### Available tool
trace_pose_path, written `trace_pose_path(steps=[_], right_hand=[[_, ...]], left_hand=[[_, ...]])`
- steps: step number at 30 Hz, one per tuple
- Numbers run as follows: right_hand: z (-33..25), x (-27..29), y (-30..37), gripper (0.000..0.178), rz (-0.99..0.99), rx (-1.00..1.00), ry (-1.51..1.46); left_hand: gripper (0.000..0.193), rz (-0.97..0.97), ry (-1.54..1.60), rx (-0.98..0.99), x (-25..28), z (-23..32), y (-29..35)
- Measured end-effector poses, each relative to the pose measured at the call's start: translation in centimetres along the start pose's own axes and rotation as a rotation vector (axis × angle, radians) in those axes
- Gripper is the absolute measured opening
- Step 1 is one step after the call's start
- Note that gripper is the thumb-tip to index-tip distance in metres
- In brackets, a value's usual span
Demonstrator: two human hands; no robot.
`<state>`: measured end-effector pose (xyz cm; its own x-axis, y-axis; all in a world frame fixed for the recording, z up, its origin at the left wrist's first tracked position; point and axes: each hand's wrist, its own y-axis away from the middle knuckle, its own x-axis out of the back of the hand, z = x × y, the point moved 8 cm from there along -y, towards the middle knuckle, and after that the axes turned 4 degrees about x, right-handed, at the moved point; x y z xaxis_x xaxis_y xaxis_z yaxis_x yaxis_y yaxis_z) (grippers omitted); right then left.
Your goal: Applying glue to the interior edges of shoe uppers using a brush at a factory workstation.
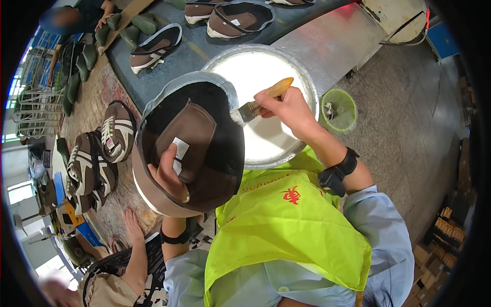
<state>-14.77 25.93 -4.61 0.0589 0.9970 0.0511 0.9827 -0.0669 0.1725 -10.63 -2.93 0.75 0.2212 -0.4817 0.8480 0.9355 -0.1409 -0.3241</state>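
Observation:
My left hand (pixel 170 178) grips a brown shoe upper (pixel 217 140), its thumb inside over the tongue and a white label. The upper's dark inside faces up, and a pale grey band runs along its far edge. In my right hand (pixel 292 111) is a flat brush (pixel 279 88) with a wooden handle, held between thumb and fingers. Its whitish bristles lie at the right edge of the upper; whether they touch it I cannot tell. Beneath both hands stands a round metal pot (pixel 310 84) of white liquid, partly hidden by the upper.
Brown shoes (pixel 240 20) stand on the dark conveyor belt (pixel 197 51) beyond the pot. More shoes (pixel 92 161) sit on a worn table at left, near green shoe lasts (pixel 82 66). A green bin (pixel 338 110) stands at right. Co-workers' arms (pixel 135 240) show at left.

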Motion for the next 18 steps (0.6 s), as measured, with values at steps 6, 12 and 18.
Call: trace_pose_path(steps=[6,12,18], right_hand=[[2.0,-0.5,0.6,0.028,-0.075,-0.356,-0.42],[1.7,0.9,-1.0,0.021,0.057,0.024,0.003],[0.9,0.5,-0.9,0.019,0.107,0.227,0.47]], left_hand=[[0.034,0.207,-0.045,-0.096,-0.5,0.1,1.1],[0.031,0.021,-0.108,-0.201,-5.9,-5.4,4.4],[0.023,-0.347,1.435,0.689,-9.7,-2.8,4.7]])
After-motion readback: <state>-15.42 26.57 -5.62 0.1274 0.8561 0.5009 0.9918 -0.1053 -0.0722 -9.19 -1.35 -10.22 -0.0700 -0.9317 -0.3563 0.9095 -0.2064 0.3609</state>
